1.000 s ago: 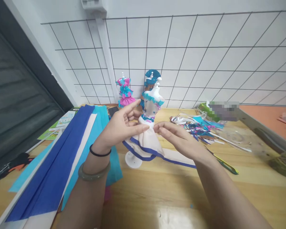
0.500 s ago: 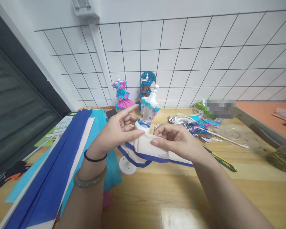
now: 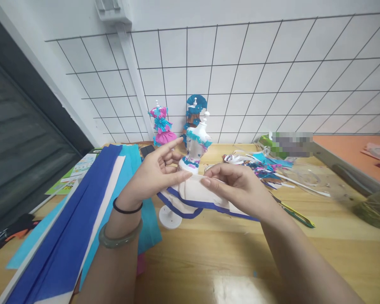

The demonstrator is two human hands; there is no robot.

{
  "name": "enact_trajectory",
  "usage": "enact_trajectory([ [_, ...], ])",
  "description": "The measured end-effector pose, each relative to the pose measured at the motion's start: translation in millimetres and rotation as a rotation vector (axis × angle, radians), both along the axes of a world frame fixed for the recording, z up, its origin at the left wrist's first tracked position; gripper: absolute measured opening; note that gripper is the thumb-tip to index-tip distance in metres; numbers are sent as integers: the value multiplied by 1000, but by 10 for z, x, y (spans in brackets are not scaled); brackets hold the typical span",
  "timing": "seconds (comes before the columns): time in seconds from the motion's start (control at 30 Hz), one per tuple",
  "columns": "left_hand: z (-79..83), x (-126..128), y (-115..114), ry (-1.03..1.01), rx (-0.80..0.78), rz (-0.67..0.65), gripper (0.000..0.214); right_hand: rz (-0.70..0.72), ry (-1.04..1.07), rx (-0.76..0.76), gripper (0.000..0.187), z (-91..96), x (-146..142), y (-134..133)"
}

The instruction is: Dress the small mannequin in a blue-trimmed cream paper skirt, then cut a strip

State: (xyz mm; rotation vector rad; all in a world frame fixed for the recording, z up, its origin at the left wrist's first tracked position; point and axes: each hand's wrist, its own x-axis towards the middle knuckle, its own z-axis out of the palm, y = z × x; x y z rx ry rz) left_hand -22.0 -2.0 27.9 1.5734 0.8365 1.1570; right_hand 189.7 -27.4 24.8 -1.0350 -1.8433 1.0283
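Observation:
A small white mannequin (image 3: pixel 197 145) with teal trim stands on a round base (image 3: pixel 169 218) on the wooden table. A cream paper strip with a blue edge (image 3: pixel 194 197) wraps around its waist like a skirt. My left hand (image 3: pixel 155 173) pinches the strip against the waist from the left, index finger stretched out. From the right, my right hand (image 3: pixel 237 185) presses and grips the same strip with curled fingers.
Blue, white and teal crepe paper sheets (image 3: pixel 82 219) lie at the left. Two dressed mannequins, a pink one (image 3: pixel 161 126) and a teal one (image 3: pixel 194 110), stand by the wire-grid wall. Paper scraps (image 3: pixel 261 169) and a green pencil (image 3: pixel 296 214) lie to the right.
My right hand has closed onto the strip and drawn it tighter around the waist. The mannequin and the view shifted slightly left.

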Motion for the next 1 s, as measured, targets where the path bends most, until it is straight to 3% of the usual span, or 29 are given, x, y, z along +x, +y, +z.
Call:
enact_trajectory([
  [0.23,-11,29,-5,-28,8,-45,74,7,-26,144,16,26,-1,-23],
  [0.47,-37,33,-1,-58,10,-81,74,27,25,106,19,13,1,-31],
  [0.73,-27,61,-25,-2,20,-105,74,45,31,204,14,33,-18,-38],
  [0.87,-32,60,-19,-8,41,-104,74,5,37,176,15,42,-16,-38],
  [1.0,-28,66,-12,-13,64,-83,71,-16,15,25,26,35,-17,-29],
])
